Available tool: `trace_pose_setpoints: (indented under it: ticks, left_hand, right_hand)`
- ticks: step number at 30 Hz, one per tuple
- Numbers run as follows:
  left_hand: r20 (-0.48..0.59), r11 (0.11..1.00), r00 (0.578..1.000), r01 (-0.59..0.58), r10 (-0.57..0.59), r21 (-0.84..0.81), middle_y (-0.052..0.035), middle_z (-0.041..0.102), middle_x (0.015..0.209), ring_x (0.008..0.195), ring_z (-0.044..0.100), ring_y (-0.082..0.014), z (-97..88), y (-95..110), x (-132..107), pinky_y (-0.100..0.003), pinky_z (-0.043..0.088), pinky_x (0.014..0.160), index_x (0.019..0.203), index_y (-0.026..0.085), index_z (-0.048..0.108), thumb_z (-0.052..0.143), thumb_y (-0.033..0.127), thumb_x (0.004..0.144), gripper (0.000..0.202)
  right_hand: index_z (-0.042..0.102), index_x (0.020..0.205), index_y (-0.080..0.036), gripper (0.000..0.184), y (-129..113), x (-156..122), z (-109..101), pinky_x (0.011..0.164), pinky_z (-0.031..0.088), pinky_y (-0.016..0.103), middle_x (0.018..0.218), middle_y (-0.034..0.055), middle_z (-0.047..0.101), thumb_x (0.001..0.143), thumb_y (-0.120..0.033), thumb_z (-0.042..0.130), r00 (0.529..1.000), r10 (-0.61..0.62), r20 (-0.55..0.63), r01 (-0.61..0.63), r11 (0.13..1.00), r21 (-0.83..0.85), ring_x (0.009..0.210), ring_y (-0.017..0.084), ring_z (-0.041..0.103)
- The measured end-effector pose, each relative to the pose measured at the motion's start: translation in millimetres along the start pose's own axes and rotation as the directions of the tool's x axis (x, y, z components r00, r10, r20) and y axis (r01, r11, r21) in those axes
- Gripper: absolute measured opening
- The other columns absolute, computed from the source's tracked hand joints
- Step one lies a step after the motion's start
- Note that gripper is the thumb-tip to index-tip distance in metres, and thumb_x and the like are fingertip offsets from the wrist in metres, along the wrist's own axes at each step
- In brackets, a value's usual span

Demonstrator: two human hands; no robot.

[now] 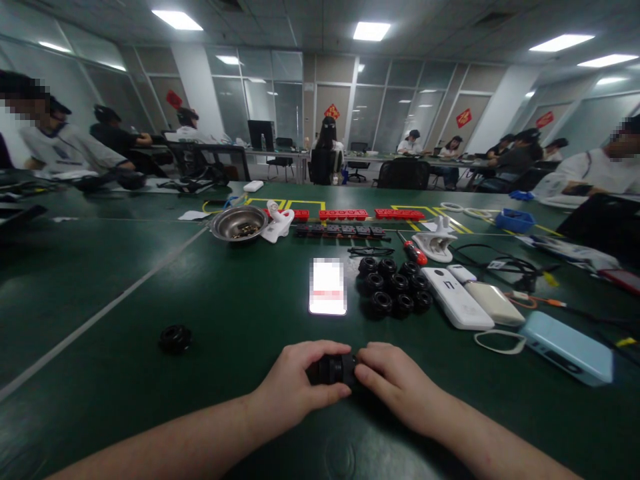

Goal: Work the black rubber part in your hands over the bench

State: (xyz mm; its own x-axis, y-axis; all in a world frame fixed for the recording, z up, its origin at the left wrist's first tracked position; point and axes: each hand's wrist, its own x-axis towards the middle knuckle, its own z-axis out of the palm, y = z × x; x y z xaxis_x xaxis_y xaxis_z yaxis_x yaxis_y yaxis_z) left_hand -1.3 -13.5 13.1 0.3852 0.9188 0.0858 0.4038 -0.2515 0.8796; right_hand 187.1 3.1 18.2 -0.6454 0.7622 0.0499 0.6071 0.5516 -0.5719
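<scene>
Hands meet on one black fitting: your left hand curls closed around it, right hand pinches its end. Judged mid-batch: cluster of black fittings waits beyond your right hand, lone fitting lies off your left.

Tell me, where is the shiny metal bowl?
In the head view, the metal bowl sits far back on the green table, left of centre, beside a white clip.
</scene>
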Motion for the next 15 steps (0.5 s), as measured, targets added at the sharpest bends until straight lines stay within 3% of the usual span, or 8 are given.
trace_pose_setpoints:
  ticks: [5, 8, 11, 15]
  left_hand:
    - [0.048, 0.992, 0.995, 0.096, -0.092, -0.078, -0.0026, 0.063, 0.096, 0.085, 0.057, -0.0168, -0.9, -4.3, 2.6, -0.028, 0.043, 0.075, 0.104, 0.020, 0.054, 0.061, 0.033, 0.065, 0.042]
    - [0.042, 0.990, 0.996, 0.089, -0.085, -0.110, -0.0030, 0.063, 0.092, 0.082, 0.058, -0.0163, -0.9, -2.3, 3.0, -0.026, 0.044, 0.072, 0.100, 0.018, 0.057, 0.060, 0.031, 0.066, 0.036]
    - [0.008, 0.996, 0.999, 0.045, -0.044, -0.082, -0.0026, 0.063, 0.092, 0.083, 0.058, -0.0161, -0.3, -0.3, 2.4, -0.026, 0.044, 0.074, 0.098, 0.019, 0.057, 0.063, 0.029, 0.063, 0.037]
    - [0.005, 0.997, 1.000, 0.030, -0.030, -0.071, -0.0021, 0.063, 0.093, 0.085, 0.057, -0.0163, 0.5, -2.5, 1.2, -0.027, 0.043, 0.076, 0.099, 0.020, 0.058, 0.066, 0.030, 0.060, 0.041]
  right_hand:
    - [0.051, 0.079, -0.017, 0.010, -7.8, -0.3, 0.7, 0.055, 0.034, 0.022, 0.069, -0.0004, 0.052, 0.076, -0.026, 0.052, 0.994, 0.112, 0.004, -0.111, 0.986, 0.127, 0.063, 0.013, 0.047]
    - [0.048, 0.090, -0.019, 0.021, -8.7, -2.3, 1.3, 0.055, 0.035, 0.021, 0.075, -0.0010, 0.053, 0.072, -0.025, 0.057, 0.992, 0.122, -0.004, -0.119, 0.968, 0.219, 0.065, 0.013, 0.048]
    - [0.049, 0.080, -0.018, 0.015, -5.9, -2.5, 1.2, 0.055, 0.034, 0.023, 0.071, -0.0002, 0.052, 0.080, -0.032, 0.045, 0.996, 0.085, -0.026, -0.078, 0.976, 0.201, 0.064, 0.013, 0.047]
    - [0.045, 0.060, -0.017, 0.034, -3.9, 0.7, 1.1, 0.053, 0.032, 0.023, 0.060, -0.0009, 0.048, 0.086, -0.034, 0.031, 0.997, 0.081, 0.007, -0.081, 0.991, 0.105, 0.058, 0.012, 0.044]
